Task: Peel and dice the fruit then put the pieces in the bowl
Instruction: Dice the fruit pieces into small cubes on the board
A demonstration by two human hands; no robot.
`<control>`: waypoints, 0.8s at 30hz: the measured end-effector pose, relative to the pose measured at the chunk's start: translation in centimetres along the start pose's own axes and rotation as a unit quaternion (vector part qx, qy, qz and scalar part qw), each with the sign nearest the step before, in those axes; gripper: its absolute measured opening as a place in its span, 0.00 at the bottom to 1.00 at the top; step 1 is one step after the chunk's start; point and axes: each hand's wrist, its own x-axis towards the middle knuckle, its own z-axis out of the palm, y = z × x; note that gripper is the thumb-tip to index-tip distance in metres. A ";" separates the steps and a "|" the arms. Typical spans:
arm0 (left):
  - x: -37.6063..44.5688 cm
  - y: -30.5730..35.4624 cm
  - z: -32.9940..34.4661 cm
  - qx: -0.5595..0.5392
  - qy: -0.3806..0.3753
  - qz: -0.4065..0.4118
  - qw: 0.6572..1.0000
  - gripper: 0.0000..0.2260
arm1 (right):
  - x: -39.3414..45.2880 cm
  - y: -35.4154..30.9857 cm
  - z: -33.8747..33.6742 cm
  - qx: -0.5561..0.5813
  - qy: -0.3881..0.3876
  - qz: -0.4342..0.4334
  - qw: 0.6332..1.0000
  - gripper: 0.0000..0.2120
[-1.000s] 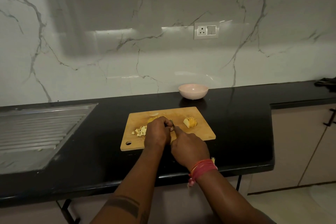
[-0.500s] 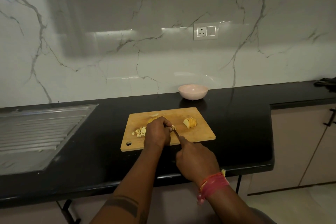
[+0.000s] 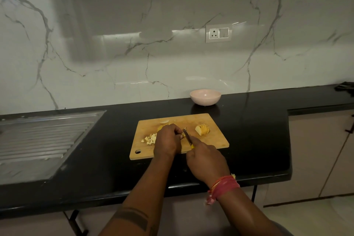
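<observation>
Presently we note the left hand [image 3: 167, 141] pressing fruit onto the cutting board [image 3: 214, 141], the right hand [image 3: 206, 161] gripping a knife [image 3: 187, 136] against it. Diced pieces [image 3: 150, 139] lie left, a sliced wedge [image 3: 202, 129] right. The pink bowl [image 3: 205, 97] stands behind on the desk [image 3: 258, 130].

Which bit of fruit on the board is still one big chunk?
The sliced chunk at the board's right, alone; the pile of dice left of the hands is tiny cubes.

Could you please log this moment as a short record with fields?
surface: black counter
board: wooden cutting board
left hand: pressing fruit on the board
right hand: grip on knife
diced pieces: piled left of the left hand
sliced chunk: on the board, right side
bowl: behind the board, looks empty
</observation>
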 end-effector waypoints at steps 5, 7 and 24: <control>0.1 -0.1 0.2 0.000 0.002 -0.008 1.000 0.06 | -0.2 0.1 0.0 -0.003 -0.002 -0.009 1.000 0.27; 0.1 -0.2 0.3 -0.004 0.004 -0.014 1.000 0.05 | -0.1 0.1 0.0 -0.007 -0.002 -0.015 1.000 0.27; 0.1 -0.5 0.2 0.002 0.011 -0.020 1.000 0.08 | 1.5 -0.1 0.7 -0.045 -0.038 -0.023 0.998 0.27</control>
